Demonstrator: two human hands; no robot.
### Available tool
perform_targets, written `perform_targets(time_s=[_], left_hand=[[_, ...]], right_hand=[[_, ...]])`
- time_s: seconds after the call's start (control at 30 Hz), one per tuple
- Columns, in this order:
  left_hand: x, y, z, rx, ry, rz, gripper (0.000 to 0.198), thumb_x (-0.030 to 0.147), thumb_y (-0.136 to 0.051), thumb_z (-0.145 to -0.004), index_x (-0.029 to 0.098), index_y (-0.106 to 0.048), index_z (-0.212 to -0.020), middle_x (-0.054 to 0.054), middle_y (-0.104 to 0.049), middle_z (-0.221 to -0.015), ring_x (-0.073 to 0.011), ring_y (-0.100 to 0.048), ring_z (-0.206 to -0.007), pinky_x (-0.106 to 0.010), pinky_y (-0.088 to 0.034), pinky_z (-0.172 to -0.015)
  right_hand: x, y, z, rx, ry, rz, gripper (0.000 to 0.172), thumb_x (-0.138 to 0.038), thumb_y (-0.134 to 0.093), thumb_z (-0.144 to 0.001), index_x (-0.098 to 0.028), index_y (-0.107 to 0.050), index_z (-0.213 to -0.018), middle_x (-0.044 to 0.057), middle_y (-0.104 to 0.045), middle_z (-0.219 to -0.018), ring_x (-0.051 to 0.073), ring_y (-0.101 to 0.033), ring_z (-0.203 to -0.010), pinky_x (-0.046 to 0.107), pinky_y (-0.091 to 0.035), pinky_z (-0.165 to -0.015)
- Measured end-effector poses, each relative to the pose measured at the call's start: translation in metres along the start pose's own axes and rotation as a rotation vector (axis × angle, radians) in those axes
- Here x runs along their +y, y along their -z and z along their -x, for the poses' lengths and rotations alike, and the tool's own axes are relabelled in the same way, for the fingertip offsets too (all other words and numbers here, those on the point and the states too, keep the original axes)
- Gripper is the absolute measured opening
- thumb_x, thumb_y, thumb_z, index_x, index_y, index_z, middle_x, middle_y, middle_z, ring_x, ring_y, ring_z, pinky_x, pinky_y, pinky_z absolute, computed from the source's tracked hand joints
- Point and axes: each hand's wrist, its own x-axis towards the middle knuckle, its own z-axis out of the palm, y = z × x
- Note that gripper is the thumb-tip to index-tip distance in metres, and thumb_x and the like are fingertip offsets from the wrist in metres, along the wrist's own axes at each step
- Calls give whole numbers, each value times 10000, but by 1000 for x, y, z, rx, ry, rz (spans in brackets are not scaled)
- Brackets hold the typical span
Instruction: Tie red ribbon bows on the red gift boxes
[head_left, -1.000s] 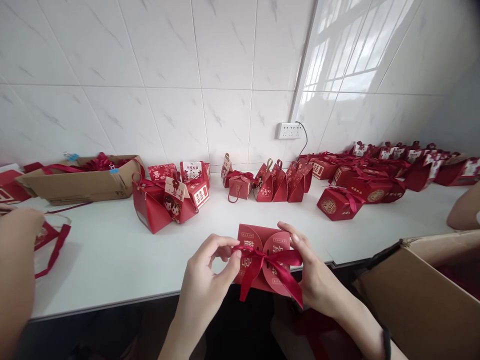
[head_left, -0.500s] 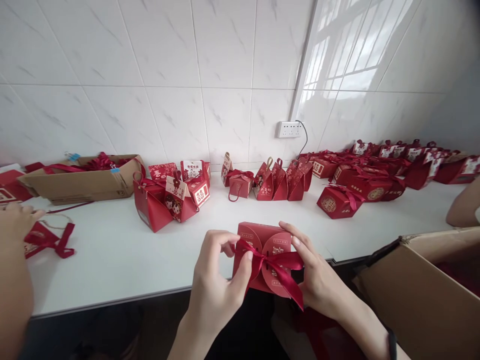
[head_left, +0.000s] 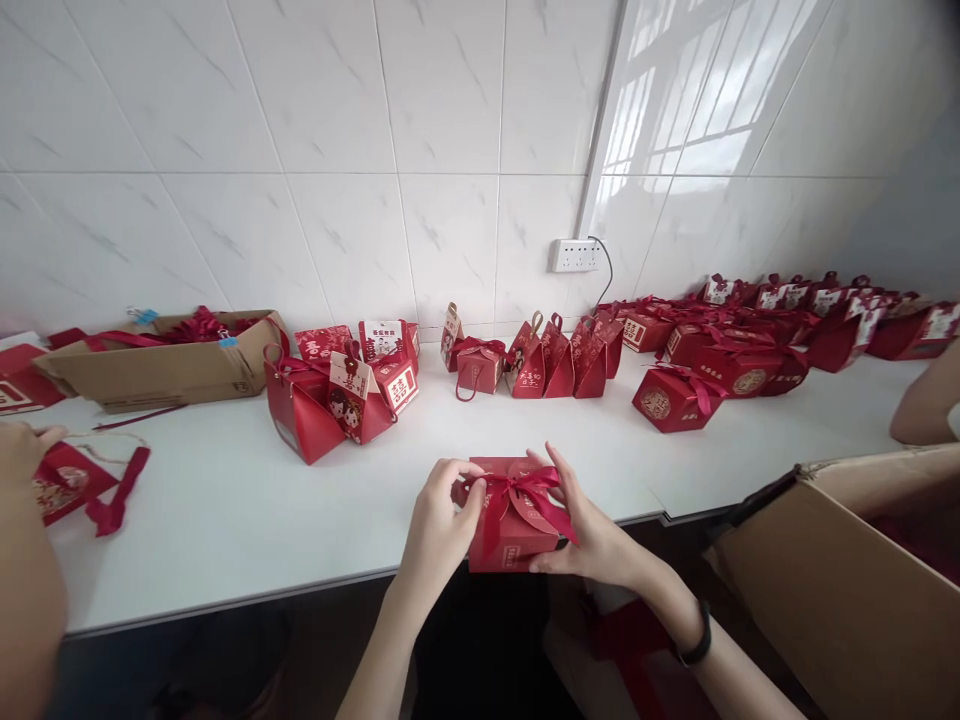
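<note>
A small red gift box point(head_left: 508, 535) with gold characters sits at the front edge of the white table point(head_left: 240, 500). A dark red satin ribbon point(head_left: 517, 495) is tied in a bow across its top. My left hand point(head_left: 439, 525) pinches the left loop of the bow. My right hand point(head_left: 581, 530) wraps the box's right side, its fingers on the right loop. A black band circles my right wrist.
Several finished red boxes point(head_left: 337, 395) stand along the wall and at the right point(head_left: 742, 345). A cardboard tray point(head_left: 157, 360) of ribbons lies back left; an open carton point(head_left: 847, 590) at front right. Another person's hand point(head_left: 22, 450) holds a ribboned box at left; an arm point(head_left: 926, 400) rests at far right.
The box has tipped from facing me to lying flatter on the table edge, and my hands moved in closer on the bow. The person at left lowered their ribboned box.
</note>
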Motion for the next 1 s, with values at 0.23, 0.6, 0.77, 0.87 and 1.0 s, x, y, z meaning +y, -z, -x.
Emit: perform_targets(time_s=[0.23, 0.6, 0.77, 0.87, 1.0], left_hand=[[-5, 0, 6, 195, 108, 13, 266, 447, -514, -813, 197, -527, -903, -33, -562, -836, -167, -561, -757, -277, -470, -650], [17, -11, 24, 99, -104, -363, 187, 334, -481, -836, 208, -504, -700, -1, -536, -683, -163, -504, -639, -270, -412, -614], [18, -1, 23, -41, 152, -124, 316, 463, -458, -844, 204, -516, -674, 27, -471, -577, -121, -419, -495, -220, -337, -480], [20, 1, 22, -73, 236, -18, 359, 508, -468, -828, 198, -513, -652, 28, -454, -563, -117, -407, -493, -213, -328, -467], [19, -3, 19, -42, 209, 28, 354, 483, -479, -828, 191, -507, -629, 9, -499, -622, -128, -471, -554, -209, -362, -487]], right_hand=[[6, 6, 10, 353, -169, -313, 634, -678, -432, -800, -237, -424, -1255, 173, -521, -1237, 277, -552, -1134, 423, -524, -823], [-30, 2, -34, 421, -513, -99, 456, -553, -444, -837, -187, -390, -571, -51, -372, -512, 87, -349, -479, 224, -306, -482], [-22, 5, -34, 422, -489, -120, 333, -472, -462, -842, -177, -503, -694, -10, -507, -602, 122, -477, -548, 247, -411, -525], [-29, 6, -28, 536, -309, 3, 268, -424, -505, -835, -190, -542, -960, 85, -568, -964, 210, -577, -904, 343, -511, -731], [-48, 3, -23, 278, -87, 173, 328, -347, -611, -797, -257, -540, -1104, 91, -404, -1280, 243, -407, -1243, 399, -428, -987]])
